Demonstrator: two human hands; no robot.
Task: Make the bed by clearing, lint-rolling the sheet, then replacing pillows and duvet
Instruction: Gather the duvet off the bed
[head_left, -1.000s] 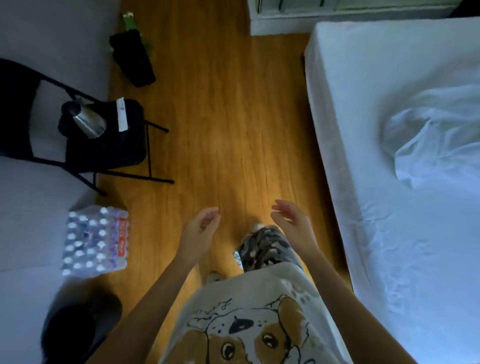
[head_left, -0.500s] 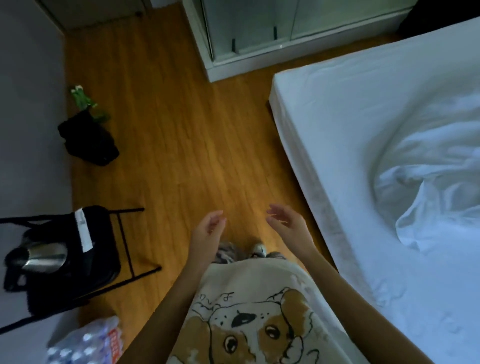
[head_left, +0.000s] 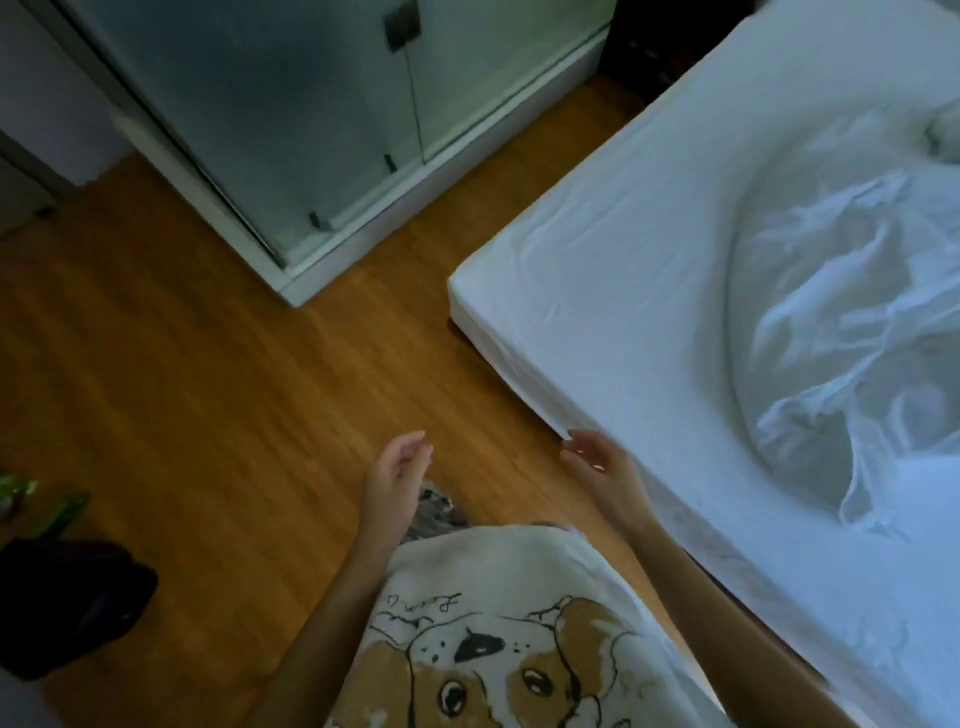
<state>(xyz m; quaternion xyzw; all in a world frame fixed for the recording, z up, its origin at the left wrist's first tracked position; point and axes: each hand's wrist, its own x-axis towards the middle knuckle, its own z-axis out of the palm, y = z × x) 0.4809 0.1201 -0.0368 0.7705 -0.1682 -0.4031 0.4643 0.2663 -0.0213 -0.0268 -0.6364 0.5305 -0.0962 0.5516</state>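
Here both hands, left hand (head_left: 397, 470) and right hand (head_left: 597, 460), hang empty beside the bed (head_left: 597, 260).

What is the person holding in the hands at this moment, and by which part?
Nothing is held. The left hand and the right hand are both open and empty, beside the edge of the bed.

A white-sheeted bed (head_left: 649, 249) filled the room from twelve to four o'clock, a rumpled white duvet (head_left: 852, 332) heaped on it toward three. On the wooden floor (head_left: 218, 395) a dark bag (head_left: 67, 608) lay at eight o'clock, a glass-fronted cabinet (head_left: 311, 119) stood at eleven.
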